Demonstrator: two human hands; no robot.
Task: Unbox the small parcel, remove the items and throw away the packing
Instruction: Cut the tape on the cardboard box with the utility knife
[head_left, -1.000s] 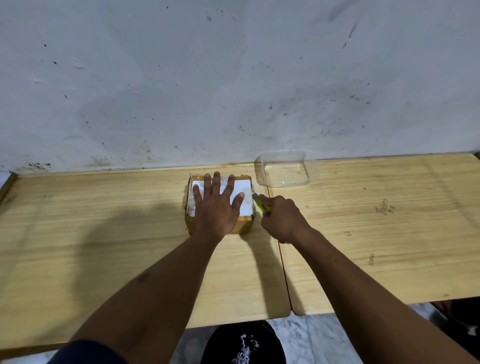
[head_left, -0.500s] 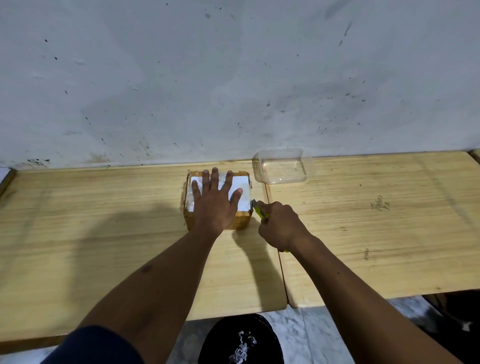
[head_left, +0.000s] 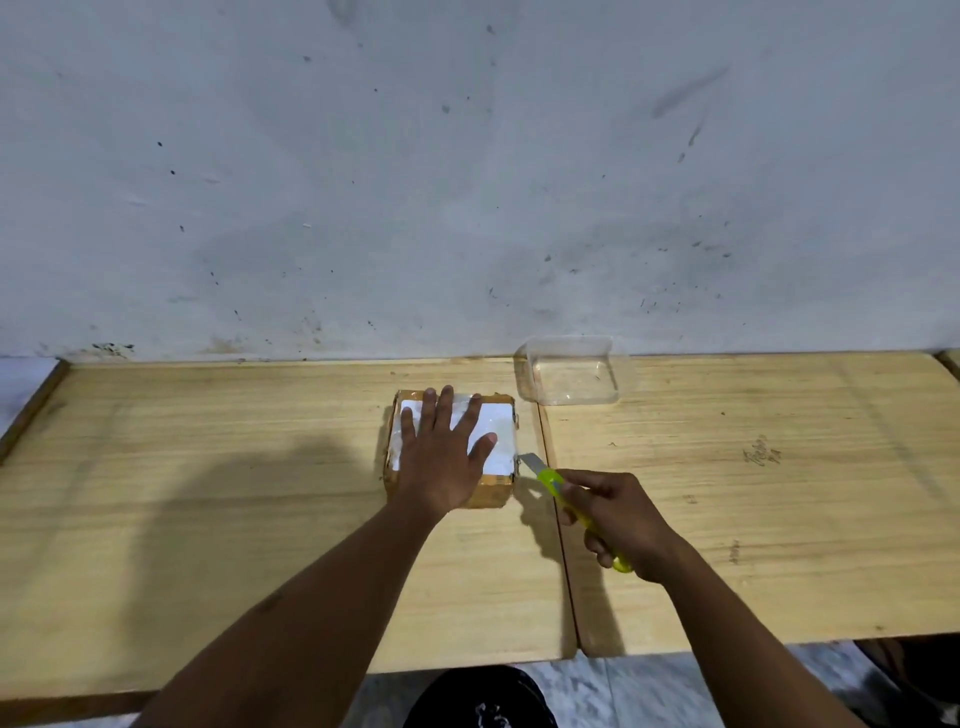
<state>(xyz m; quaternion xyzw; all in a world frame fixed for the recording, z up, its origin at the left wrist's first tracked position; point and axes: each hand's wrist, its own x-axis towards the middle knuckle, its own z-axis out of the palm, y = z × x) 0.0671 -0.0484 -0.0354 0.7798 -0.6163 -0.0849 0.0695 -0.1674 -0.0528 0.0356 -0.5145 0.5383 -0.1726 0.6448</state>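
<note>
Wooden tabletops (head_left: 779, 519) butted together, scuffed grey wall (head_left: 467, 182) behind, marble floor (head_left: 623, 691).

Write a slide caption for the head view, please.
Left hand presses the taped parcel flat while right hand holds a cutter at its edge.

We see a brown cardboard parcel (head_left: 493, 493) with a white label (head_left: 501, 431) on top and glossy clear tape over it. The utility knife (head_left: 558, 486) has a lime-yellow body and a grey blade. The container (head_left: 574, 370) near the benches' far edge is clear plastic. The benches (head_left: 779, 493) are pale yellow wood with streaked grain; the wall (head_left: 467, 182) is grey-white, speckled dark.
</note>
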